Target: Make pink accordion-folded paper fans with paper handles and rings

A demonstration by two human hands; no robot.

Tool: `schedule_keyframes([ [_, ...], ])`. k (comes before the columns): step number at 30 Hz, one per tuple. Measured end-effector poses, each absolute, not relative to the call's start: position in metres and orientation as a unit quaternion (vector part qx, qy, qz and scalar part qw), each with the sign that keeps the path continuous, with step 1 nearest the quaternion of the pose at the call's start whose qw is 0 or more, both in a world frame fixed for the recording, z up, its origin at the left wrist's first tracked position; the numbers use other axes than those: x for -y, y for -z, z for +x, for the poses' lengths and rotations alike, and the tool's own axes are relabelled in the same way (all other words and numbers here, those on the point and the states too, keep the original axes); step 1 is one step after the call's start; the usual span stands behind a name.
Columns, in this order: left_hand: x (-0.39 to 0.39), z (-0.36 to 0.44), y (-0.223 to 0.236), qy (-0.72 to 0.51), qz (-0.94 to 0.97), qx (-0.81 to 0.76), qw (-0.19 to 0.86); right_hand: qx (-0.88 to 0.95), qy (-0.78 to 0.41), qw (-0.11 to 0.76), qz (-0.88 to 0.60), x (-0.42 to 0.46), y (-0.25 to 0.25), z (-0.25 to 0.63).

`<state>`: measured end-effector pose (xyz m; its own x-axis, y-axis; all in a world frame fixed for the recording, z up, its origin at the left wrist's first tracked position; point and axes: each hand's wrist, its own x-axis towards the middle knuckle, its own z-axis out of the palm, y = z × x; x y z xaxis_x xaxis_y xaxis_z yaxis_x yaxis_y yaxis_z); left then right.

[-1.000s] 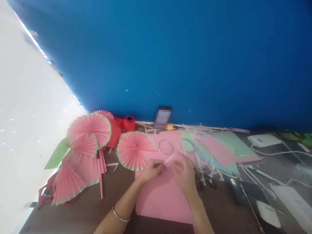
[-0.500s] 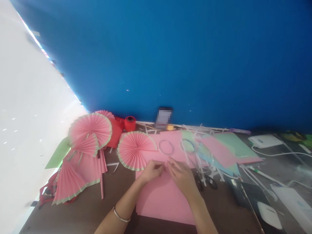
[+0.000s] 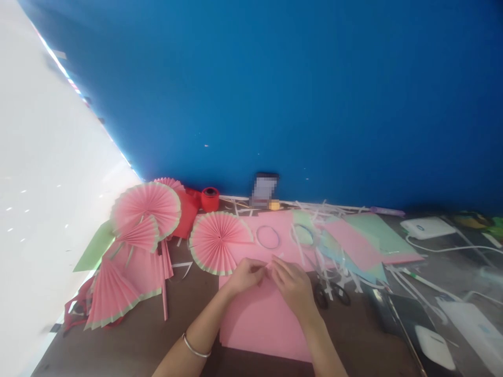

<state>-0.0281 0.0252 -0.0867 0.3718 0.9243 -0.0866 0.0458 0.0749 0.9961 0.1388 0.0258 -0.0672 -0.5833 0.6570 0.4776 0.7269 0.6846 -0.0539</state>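
My left hand (image 3: pixel 248 276) and my right hand (image 3: pixel 291 285) meet fingertip to fingertip over a pink paper sheet (image 3: pixel 263 324). Both are closed in a pinch. Whatever small, pale bit lies between the fingers is too little to make out. Just left of my hands rests a pleated pink paper fan (image 3: pixel 216 243) with a pale green rim, spread almost into a full circle. Beyond my fingers, a thin dark ring (image 3: pixel 268 226) and a second ring (image 3: pixel 293 235) lie on more pink paper. Black-handled scissors (image 3: pixel 341 294) are to the right of my right hand.
More pleated fans (image 3: pixel 149 201) pile up at the left. A roll of red tape (image 3: pixel 210 200) stands near the blue wall. White paper strips (image 3: pixel 334 267) and coloured sheets (image 3: pixel 349 238) spread rightward. A white device (image 3: pixel 428 227) with a cable and a white mouse (image 3: pixel 434 346) are farther right.
My right hand has shifted very slightly, its fingers lowering a little toward my left fingertips. My left hand stays in place, and the things on the table have not moved.
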Motion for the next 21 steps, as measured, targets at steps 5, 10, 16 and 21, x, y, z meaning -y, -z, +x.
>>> schedule_keyframes([
  [5, -0.025, -0.027, 0.086, -0.373, 0.552, -0.425, 0.613, 0.824, -0.011, 0.346, -0.448, -0.026, 0.077, 0.136],
  [10, -0.024, -0.029, 0.083, -0.38, 0.565, -0.417, 0.603, 0.78, -0.073, 0.375, -0.496, -0.023, 0.078, 0.128],
  [16, -0.024, -0.029, 0.077, -0.383, 0.567, -0.419, 0.597, 0.765, -0.094, 0.386, -0.507, -0.022, 0.074, 0.124],
  [21, -0.024, -0.029, 0.076, -0.375, 0.565, -0.426, 0.599, 0.737, -0.118, 0.407, -0.527, -0.022, 0.069, 0.122],
])
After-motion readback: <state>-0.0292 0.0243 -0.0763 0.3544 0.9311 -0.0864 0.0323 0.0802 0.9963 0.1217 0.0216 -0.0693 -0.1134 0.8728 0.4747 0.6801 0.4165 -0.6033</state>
